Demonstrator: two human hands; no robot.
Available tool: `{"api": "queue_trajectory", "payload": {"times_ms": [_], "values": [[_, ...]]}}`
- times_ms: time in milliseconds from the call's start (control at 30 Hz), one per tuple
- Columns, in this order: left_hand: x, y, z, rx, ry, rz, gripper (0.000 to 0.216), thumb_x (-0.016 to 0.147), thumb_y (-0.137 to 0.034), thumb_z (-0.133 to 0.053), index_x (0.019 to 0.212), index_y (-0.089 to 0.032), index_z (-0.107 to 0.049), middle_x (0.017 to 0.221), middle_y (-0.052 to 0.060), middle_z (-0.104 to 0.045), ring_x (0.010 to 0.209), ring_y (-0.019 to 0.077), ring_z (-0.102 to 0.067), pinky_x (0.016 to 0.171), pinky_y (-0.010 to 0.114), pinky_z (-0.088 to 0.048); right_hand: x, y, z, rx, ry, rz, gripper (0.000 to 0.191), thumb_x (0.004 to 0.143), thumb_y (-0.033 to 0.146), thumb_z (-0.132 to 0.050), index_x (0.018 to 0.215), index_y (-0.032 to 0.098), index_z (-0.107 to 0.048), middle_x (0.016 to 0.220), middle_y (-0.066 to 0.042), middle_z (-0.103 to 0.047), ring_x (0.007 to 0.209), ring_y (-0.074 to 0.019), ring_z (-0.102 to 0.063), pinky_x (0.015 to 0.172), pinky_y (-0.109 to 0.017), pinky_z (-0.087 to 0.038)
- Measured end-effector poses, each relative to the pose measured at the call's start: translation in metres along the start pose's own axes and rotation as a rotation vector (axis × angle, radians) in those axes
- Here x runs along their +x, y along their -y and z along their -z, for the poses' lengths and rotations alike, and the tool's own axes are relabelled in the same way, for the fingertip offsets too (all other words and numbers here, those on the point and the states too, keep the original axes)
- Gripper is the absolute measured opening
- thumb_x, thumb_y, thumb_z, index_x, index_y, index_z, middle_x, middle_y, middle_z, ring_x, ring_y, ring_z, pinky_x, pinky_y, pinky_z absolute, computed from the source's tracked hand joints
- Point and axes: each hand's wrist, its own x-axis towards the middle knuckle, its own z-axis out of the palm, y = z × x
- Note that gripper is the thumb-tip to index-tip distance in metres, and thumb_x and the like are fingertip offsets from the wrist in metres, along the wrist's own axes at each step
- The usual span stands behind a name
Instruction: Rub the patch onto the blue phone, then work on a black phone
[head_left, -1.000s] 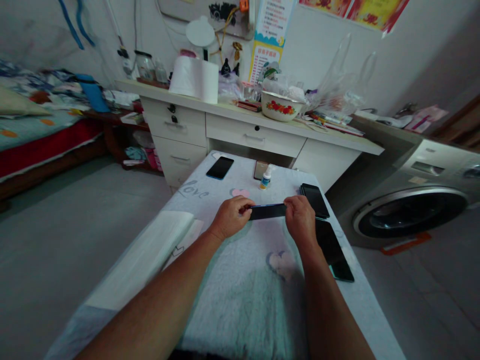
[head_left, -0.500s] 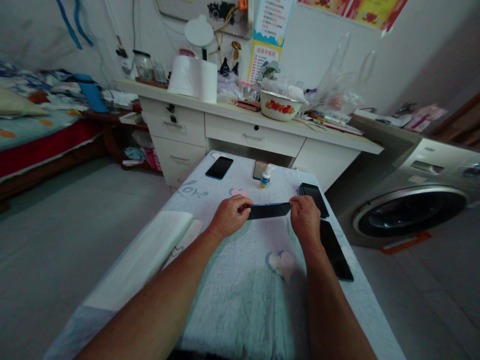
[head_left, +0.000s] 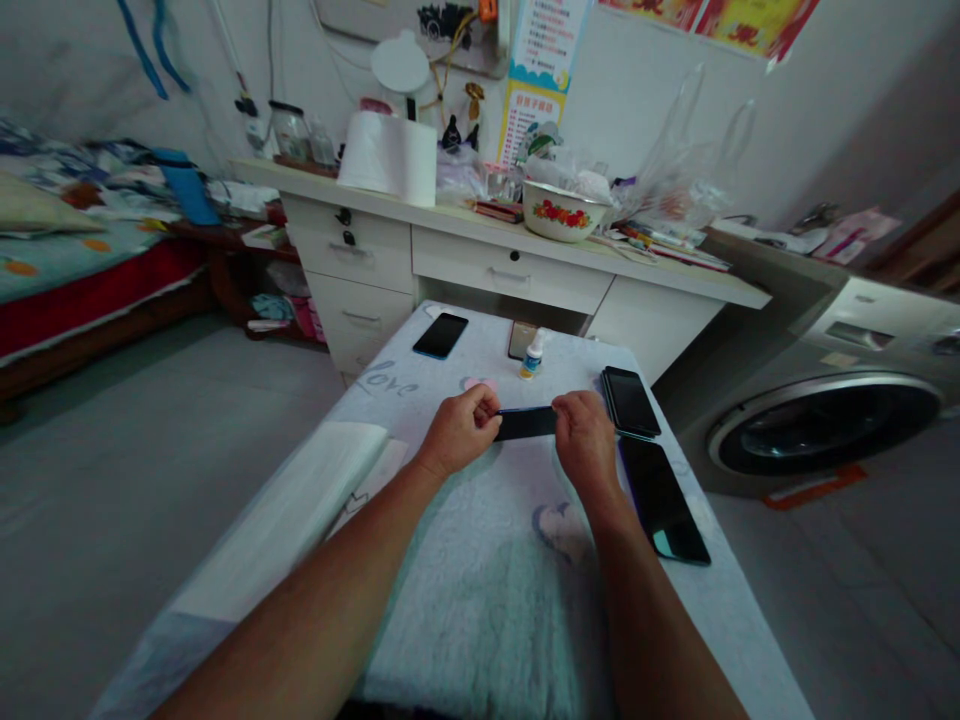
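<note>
Above the middle of the cloth-covered table I hold a dark smartphone (head_left: pixel 526 424) sideways and tilted. My left hand (head_left: pixel 461 430) is closed on its left end, thumb and fingers pinching it. My right hand (head_left: pixel 585 440) has its fingers pressed together at the top edge and covers the right part of the phone. A small white spray bottle (head_left: pixel 532 356) with a blue and yellow label stands just beyond, beside a phone (head_left: pixel 521 339) lying behind it. Another black smartphone (head_left: pixel 441 336) lies at the far left.
To the right lie a stack of black phones (head_left: pixel 631 401) and a larger black tablet (head_left: pixel 664 500). White paper or cloth (head_left: pixel 300 510) lies along the table's left side. A white desk (head_left: pixel 480 235) stands behind, with a washing machine (head_left: pixel 825 370) at right and a bed (head_left: pixel 97 270) at left.
My right hand has slid left along the phone's top edge, so less of the phone shows between my hands. My left hand keeps its grip in about the same place.
</note>
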Motion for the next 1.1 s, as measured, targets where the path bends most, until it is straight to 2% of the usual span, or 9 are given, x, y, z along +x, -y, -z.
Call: {"api": "queue_trajectory", "payload": {"times_ms": [300, 567, 1100], "values": [[0.001, 0.000, 0.002, -0.011, 0.024, 0.009, 0.006, 0.071, -0.014, -0.059, 0.074, -0.018, -0.056, 0.060, -0.005, -0.057, 0.055, 0.0098, -0.054, 0.057, 0.021, -0.044, -0.002, 0.019, -0.007, 0.060, 0.044, 0.045, 0.023, 0.083, 0.008, -0.043, 0.088, 0.016, -0.063, 0.090, -0.009, -0.059, 0.086, -0.0203, -0.053, 0.079, -0.033, -0.043], [0.002, -0.001, 0.002, 0.019, -0.007, -0.034, 0.007, 0.068, -0.012, -0.059, 0.071, -0.017, -0.057, 0.067, -0.004, -0.058, 0.058, 0.0100, -0.052, 0.060, 0.022, -0.044, -0.003, 0.033, -0.010, 0.106, 0.088, 0.062, 0.024, 0.083, 0.007, -0.043, 0.092, 0.017, -0.063, 0.094, -0.008, -0.058, 0.090, -0.0205, -0.053, 0.083, -0.033, -0.043], [0.002, 0.005, 0.001, -0.006, 0.022, -0.050, 0.005, 0.072, -0.013, -0.056, 0.074, -0.017, -0.057, 0.069, -0.003, -0.058, 0.061, 0.0104, -0.053, 0.061, 0.022, -0.044, -0.005, 0.046, -0.020, 0.155, 0.124, 0.141, 0.021, 0.088, 0.012, -0.043, 0.093, 0.016, -0.063, 0.094, -0.008, -0.058, 0.089, -0.0193, -0.052, 0.083, -0.031, -0.043]]}}
